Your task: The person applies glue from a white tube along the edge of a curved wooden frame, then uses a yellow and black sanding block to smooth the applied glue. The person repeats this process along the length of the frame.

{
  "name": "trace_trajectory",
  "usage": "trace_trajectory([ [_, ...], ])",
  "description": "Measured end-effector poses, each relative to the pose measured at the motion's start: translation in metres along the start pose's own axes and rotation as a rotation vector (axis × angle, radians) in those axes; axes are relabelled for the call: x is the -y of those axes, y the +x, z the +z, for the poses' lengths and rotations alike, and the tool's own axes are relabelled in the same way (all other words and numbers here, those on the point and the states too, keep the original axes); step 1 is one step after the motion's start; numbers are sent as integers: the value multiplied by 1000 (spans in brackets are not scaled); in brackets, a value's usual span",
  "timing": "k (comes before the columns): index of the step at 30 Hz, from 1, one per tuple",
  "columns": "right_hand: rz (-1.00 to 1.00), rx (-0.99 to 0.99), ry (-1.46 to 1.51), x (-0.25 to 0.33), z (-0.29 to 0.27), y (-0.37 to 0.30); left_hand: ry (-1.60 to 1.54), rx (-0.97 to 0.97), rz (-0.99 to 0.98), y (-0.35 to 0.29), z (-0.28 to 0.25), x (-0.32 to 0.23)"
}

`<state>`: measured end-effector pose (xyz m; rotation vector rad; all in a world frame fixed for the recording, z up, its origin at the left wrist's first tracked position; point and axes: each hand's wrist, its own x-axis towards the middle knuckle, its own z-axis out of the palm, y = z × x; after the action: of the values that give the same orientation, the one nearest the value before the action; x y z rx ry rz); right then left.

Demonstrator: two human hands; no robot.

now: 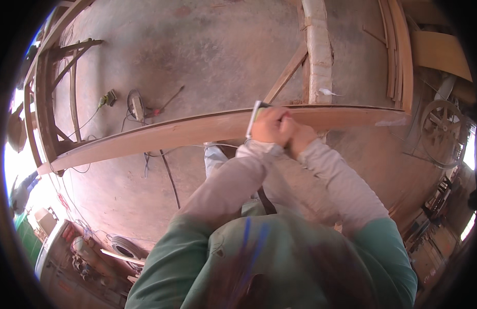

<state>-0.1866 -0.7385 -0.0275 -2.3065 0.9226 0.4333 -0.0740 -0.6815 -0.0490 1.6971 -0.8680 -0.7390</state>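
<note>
Concrete floor (207,67), wooden plank (187,133) running left-to-right

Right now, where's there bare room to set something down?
The concrete floor is bare beyond the long brown wooden plank, between the thin red-ended rod and slanted wooden brace, and between your pale right sleeve and the spoked wheel. It's crowded around the green corded tool and dark tyre.

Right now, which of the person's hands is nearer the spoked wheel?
Right. The spoked wheel is off to the right; the right hand is on the side toward it, the left hand farther left over the wooden beam.
</note>
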Motion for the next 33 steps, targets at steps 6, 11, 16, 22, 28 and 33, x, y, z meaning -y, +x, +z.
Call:
trace_trajectory([
  [6,-114,-51,-16,-40,-4,-14,-39,47,0,1,29,-14],
  [11,-187,152,19,55,8,35,-118,-47,-173,-3,-64,14],
  [16,-389,153,82,167,52,91,-36,-213,-261,-11,-189,58],
  [22,-292,170,236,191,49,101,-44,-212,-217,-3,-209,64],
  [28,-130,25,65,77,16,41,-64,40,-193,17,-85,18],
  [33,-52,-149,33,-4,11,-8,-24,198,62,16,-7,-1],
])
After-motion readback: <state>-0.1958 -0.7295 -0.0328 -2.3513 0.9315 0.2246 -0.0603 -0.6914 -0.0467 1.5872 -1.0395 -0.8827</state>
